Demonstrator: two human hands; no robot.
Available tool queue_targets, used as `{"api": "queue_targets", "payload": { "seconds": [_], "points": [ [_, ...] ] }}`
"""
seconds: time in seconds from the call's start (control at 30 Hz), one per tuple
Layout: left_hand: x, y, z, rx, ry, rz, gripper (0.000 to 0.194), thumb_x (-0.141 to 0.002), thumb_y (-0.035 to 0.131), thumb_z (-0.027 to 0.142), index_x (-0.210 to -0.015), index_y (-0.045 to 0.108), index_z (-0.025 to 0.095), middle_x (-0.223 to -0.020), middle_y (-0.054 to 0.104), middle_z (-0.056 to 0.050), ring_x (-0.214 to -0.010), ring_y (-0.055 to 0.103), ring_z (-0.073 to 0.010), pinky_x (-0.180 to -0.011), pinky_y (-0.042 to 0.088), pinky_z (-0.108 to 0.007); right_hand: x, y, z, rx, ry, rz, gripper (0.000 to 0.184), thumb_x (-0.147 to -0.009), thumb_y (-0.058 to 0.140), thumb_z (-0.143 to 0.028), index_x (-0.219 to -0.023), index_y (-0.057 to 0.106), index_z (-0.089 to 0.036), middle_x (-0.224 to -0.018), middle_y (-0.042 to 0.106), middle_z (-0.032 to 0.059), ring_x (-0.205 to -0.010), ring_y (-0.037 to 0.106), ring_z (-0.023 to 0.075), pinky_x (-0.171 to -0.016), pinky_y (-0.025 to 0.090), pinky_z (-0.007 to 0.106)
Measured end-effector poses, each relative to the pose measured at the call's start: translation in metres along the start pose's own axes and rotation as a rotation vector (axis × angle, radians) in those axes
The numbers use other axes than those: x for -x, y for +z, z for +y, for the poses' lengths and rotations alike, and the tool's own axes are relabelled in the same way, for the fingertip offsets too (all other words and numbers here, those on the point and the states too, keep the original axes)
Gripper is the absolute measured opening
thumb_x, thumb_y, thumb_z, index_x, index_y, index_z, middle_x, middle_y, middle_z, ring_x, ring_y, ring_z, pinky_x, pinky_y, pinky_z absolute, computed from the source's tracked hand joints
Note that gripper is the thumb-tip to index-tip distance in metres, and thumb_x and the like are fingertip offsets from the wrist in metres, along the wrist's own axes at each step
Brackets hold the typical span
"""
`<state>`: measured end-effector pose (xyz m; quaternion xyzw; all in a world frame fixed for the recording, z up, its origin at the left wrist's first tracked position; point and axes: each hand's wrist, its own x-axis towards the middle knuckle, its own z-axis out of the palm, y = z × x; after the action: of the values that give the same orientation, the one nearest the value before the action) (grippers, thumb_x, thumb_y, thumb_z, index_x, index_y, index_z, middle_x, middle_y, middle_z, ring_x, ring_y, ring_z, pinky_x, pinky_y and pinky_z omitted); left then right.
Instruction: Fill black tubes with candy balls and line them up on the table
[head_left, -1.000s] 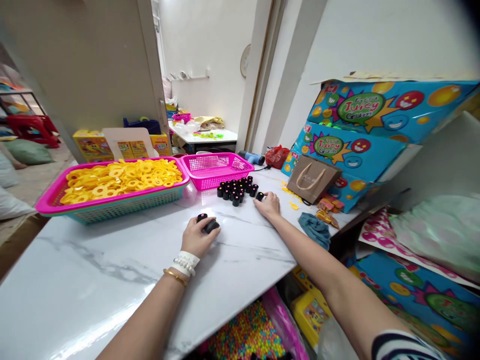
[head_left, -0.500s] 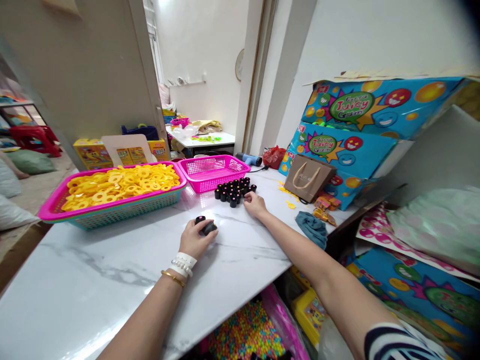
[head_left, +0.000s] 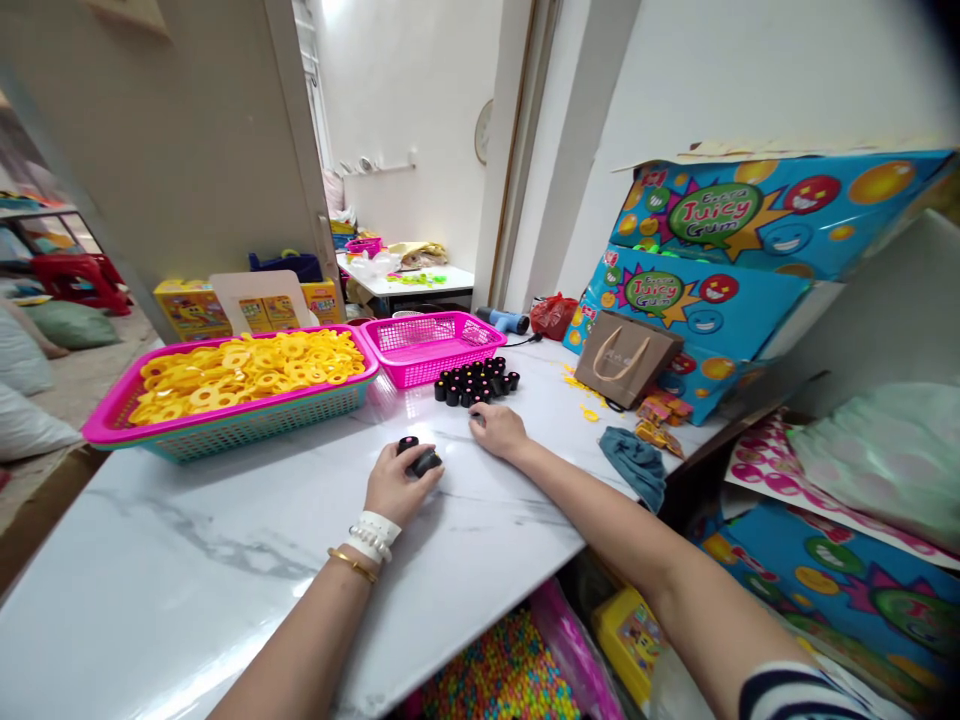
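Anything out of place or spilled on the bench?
Yes: loose yellow bits lie scattered on the tabletop beside the brown paper bag, apart from the heaped yellow rings in the basket. The bag leans askew against the blue boxes. No damage evident.

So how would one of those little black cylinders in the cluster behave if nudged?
The black cylinders look rigid, so they'd probably keep their shape. Round sides suggest one could roll if toppled on the glossy marble-patterned table. Packed this close, they'd likely bump neighbours.
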<state>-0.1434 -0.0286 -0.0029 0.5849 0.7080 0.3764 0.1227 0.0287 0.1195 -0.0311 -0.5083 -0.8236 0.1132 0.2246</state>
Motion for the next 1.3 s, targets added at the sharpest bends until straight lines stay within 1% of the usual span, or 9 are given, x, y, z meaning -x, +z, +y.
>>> {"api": "queue_targets", "payload": {
  "seconds": [0.1,0.23,0.37,0.5,0.57,0.67,0.87,1.13,1.3],
  "points": [
    [0.000,0.001,-0.001,0.006,0.011,0.007,0.034,-0.071,0.070,0.039,-0.102,0.074,0.027,-0.103,0.059,-0.005,-0.103,0.060,-0.0234,-0.100,0.046,-0.037,0.000,-0.003,0.010,0.027,0.030,0.001,0.029,-0.083,0.056,-0.032,-0.110,0.068,-0.028,-0.092,0.073,0.0020,-0.086,0.066,0.0212,-0.077,0.048,0.029],
    [0.001,0.003,-0.003,0.006,0.017,0.008,0.035,-0.071,0.069,0.040,-0.103,0.074,0.027,-0.103,0.059,-0.005,-0.102,0.060,-0.0231,-0.099,0.047,-0.037,-0.006,-0.016,0.025,0.054,0.032,0.018,0.022,-0.086,0.052,-0.031,-0.096,0.072,-0.027,-0.090,0.073,0.0013,-0.085,0.066,0.0193,-0.078,0.048,0.027],
    [0.001,0.002,-0.001,0.006,0.017,0.004,0.033,-0.070,0.070,0.037,-0.101,0.074,0.027,-0.103,0.059,-0.005,-0.102,0.060,-0.0235,-0.098,0.048,-0.037,-0.037,-0.039,0.047,0.087,0.064,0.072,0.035,-0.090,0.046,-0.029,-0.120,0.063,-0.026,-0.098,0.073,0.0028,-0.090,0.065,0.0202,-0.081,0.047,0.029],
    [0.002,0.001,0.001,0.008,0.017,-0.002,0.033,-0.070,0.070,0.035,-0.102,0.074,0.025,-0.104,0.060,-0.006,-0.104,0.059,-0.0240,-0.100,0.046,-0.038,-0.073,-0.051,0.069,0.123,0.025,-0.021,0.049,-0.078,0.059,-0.021,-0.126,0.060,-0.029,-0.100,0.072,0.0018,-0.092,0.065,0.0221,-0.080,0.047,0.030],
    [0.002,0.001,0.001,0.008,0.016,-0.004,0.034,-0.070,0.071,0.034,-0.102,0.074,0.025,-0.104,0.060,-0.007,-0.104,0.059,-0.0242,-0.100,0.046,-0.038,-0.082,-0.051,0.076,0.139,-0.024,-0.098,0.051,-0.071,0.064,-0.016,-0.120,0.065,-0.031,-0.102,0.072,-0.0001,-0.093,0.065,0.0213,-0.081,0.047,0.029],
    [0.002,0.002,0.000,0.012,0.026,-0.001,0.034,-0.070,0.071,0.033,-0.102,0.074,0.025,-0.104,0.059,-0.007,-0.103,0.059,-0.0240,-0.100,0.046,-0.039,-0.085,-0.048,0.082,0.161,-0.083,-0.175,0.043,-0.071,0.064,-0.015,-0.110,0.069,-0.030,-0.100,0.072,-0.0010,-0.091,0.064,0.0197,-0.080,0.047,0.027],
    [0.002,0.003,0.000,0.003,0.027,-0.006,0.034,-0.070,0.071,0.034,-0.102,0.074,0.025,-0.103,0.059,-0.006,-0.104,0.059,-0.0247,-0.099,0.047,-0.039,-0.085,-0.046,0.090,0.179,-0.150,-0.215,0.063,-0.073,0.067,-0.022,-0.135,0.052,-0.028,-0.100,0.071,0.0024,-0.087,0.064,0.0197,-0.077,0.045,0.026],
    [0.002,0.002,-0.002,-0.015,0.061,-0.009,0.033,-0.072,0.070,0.035,-0.103,0.074,0.025,-0.102,0.059,-0.006,-0.103,0.059,-0.0247,-0.097,0.048,-0.040,-0.094,-0.041,0.086,0.174,-0.221,-0.252,0.044,-0.075,0.065,-0.020,-0.118,0.062,-0.026,-0.097,0.070,0.0029,-0.084,0.063,0.0185,-0.072,0.043,0.024],
    [0.002,0.002,-0.001,-0.020,0.049,-0.036,0.035,-0.072,0.069,0.035,-0.104,0.074,0.023,-0.105,0.059,-0.008,-0.106,0.057,-0.0258,-0.100,0.046,-0.042,-0.080,-0.034,0.088,0.163,-0.214,-0.229,0.057,-0.080,0.060,-0.025,-0.135,0.047,-0.021,-0.089,0.069,0.0044,-0.079,0.062,0.0178,-0.069,0.042,0.024]
  ]
}}
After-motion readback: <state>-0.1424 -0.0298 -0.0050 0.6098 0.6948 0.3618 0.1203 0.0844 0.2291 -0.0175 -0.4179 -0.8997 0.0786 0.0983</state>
